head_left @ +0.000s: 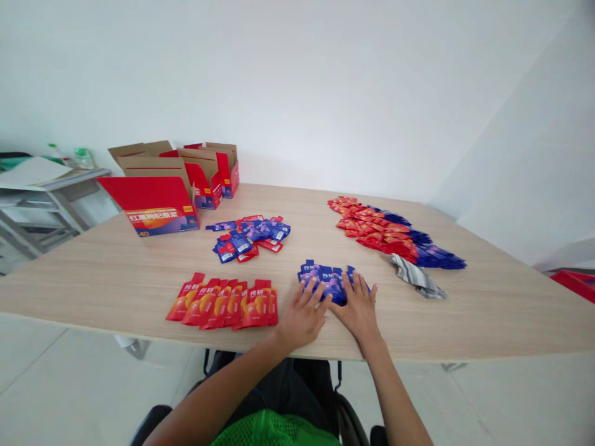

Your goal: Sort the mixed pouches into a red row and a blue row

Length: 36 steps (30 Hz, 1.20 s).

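The left hand (301, 317) and right hand (359, 311) have their fingers spread apart, not clamped, and they rest on the blue pouches (331, 282) at the near middle of the desk (307, 207), probably because light pressing from both sides keeps this overlapping group even. From there, the red pouches (218, 303) lie fanned at nine o'clock, which seems to keep the colours separate, while the mixed pile (253, 234) lies loose at ten o'clock, near the boxes (162, 217). At two o'clock, layered pouches (376, 227) overlap in slanting rows, perhaps to save space, with the striped cloth (415, 277) just beside them.
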Each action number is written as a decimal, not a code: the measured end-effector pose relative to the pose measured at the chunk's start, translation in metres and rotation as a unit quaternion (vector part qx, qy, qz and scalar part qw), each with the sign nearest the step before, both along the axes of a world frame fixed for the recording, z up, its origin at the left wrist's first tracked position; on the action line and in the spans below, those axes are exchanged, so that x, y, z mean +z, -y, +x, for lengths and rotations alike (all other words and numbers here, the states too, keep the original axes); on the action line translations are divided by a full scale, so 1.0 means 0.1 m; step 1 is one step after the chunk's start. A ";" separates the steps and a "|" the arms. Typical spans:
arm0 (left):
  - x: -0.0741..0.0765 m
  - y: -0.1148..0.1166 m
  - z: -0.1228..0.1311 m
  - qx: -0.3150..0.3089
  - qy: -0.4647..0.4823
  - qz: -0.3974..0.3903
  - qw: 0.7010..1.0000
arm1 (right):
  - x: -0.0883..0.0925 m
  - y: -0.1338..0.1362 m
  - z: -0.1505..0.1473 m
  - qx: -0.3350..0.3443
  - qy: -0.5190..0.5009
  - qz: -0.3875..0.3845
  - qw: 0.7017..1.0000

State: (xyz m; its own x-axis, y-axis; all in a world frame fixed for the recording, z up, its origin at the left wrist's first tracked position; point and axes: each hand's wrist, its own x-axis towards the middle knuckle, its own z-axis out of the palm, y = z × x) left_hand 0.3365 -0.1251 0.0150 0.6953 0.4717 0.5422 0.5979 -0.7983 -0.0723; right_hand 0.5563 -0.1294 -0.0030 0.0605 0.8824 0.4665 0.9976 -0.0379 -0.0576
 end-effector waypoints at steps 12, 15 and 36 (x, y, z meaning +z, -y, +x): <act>0.04 0.34 -1.99 -0.125 -0.077 0.119 0.982 | 0.07 0.90 -1.83 0.340 -0.132 0.135 0.921; 0.18 0.28 -2.46 -0.074 -0.069 0.053 0.993 | 0.04 1.09 -2.09 0.415 -0.103 0.103 0.898; 0.06 -0.37 -2.77 0.091 -0.129 -0.194 0.968 | 0.23 -0.37 -2.26 0.430 0.043 -0.227 0.873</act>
State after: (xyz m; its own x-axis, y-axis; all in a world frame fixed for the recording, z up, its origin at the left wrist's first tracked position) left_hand 0.0598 -0.0880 0.0210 0.6706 0.7323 0.1183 0.7329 -0.6787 0.0467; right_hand 0.3300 -0.0921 0.0198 -0.7339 0.6787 0.0276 0.6675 0.7281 -0.1555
